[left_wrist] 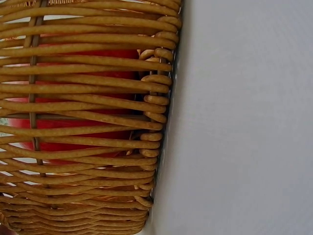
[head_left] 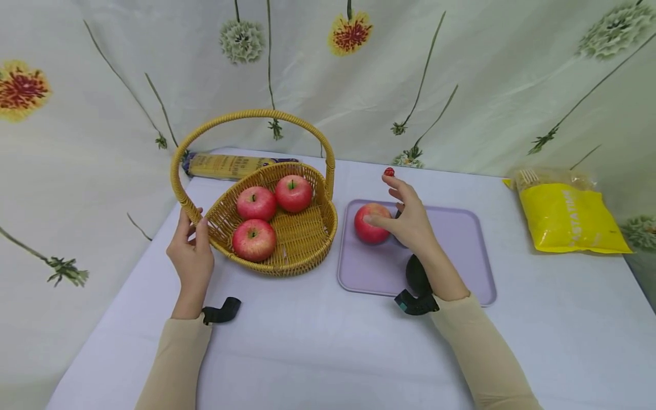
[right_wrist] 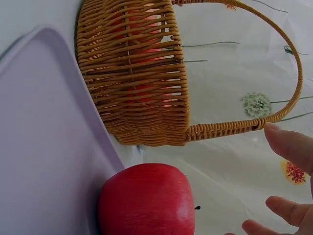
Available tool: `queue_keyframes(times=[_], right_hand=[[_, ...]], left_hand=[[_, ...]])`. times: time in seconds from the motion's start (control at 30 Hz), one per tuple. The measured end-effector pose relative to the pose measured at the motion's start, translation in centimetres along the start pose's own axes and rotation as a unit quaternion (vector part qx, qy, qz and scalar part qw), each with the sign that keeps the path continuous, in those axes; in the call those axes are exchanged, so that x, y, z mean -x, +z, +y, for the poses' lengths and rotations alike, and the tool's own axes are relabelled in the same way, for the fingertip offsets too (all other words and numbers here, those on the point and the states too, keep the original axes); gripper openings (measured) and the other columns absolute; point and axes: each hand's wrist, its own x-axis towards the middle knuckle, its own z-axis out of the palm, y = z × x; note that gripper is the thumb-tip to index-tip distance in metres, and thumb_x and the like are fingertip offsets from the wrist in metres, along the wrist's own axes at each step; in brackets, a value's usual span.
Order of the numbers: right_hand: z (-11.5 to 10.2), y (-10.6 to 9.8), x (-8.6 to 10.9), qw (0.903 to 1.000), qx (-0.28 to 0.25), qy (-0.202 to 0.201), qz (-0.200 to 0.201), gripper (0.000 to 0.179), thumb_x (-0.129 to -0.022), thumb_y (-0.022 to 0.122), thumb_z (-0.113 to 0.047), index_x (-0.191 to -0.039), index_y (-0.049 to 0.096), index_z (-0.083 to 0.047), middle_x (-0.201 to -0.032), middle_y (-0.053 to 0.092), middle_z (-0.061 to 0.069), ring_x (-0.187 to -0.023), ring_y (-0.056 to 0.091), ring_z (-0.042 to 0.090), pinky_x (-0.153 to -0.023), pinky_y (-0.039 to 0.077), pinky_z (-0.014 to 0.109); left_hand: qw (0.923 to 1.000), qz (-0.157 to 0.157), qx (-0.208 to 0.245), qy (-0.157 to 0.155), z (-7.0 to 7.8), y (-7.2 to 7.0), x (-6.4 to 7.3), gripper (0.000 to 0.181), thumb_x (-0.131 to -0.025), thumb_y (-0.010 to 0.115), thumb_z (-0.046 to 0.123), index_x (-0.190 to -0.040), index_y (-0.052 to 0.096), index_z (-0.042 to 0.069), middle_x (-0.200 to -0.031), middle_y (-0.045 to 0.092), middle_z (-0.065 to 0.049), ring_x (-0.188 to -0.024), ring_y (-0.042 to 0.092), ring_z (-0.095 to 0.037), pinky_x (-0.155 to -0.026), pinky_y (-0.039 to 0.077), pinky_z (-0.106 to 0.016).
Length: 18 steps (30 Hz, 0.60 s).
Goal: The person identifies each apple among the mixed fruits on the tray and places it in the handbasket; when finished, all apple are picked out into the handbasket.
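Observation:
A wicker basket (head_left: 307, 265) with a tall arched handle holds three red apples (head_left: 254, 240). My left hand (head_left: 192, 259) grips the basket where the handle's left foot meets the rim. The left wrist view shows mostly the woven side (left_wrist: 88, 127), with red behind the slats. Another red apple (head_left: 370, 230) sits on a lilac tray (head_left: 369, 279). My right hand (head_left: 412, 225) hovers over this apple, thumb and fingers spread. In the right wrist view the fingers (right_wrist: 288, 149) are apart from the apple (right_wrist: 146, 200). Dark roundish things (head_left: 417, 274) on the tray are partly hidden by that arm.
Behind the basket lies a long yellowish packet (head_left: 225, 165). A yellow bag (head_left: 571, 216) lies at the right of the table. One small red thing (head_left: 389, 171) shows just beyond the right fingertips. A flowered cloth (head_left: 487, 85) hangs behind the table.

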Motion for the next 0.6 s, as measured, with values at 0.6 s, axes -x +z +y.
queue_keyframes(times=[0.6], right_hand=[[1.6,0.8,-0.6,0.9989,0.02,0.033,-0.026,0.08,-0.079,0.08,-0.015,-0.148,0.039,-0.01,-0.154,0.035,0.01,-0.141,0.034,0.034,-0.115,0.031,0.051]], left_hand=[[1.0,-0.003,-0.002,-0.002,0.0,0.0,0.0,0.041,-0.102,0.051,0.02,-0.143,0.052,0.019,-0.129,0.065,-0.005,-0.098,0.053,0.006,-0.071,0.042,-0.005]])
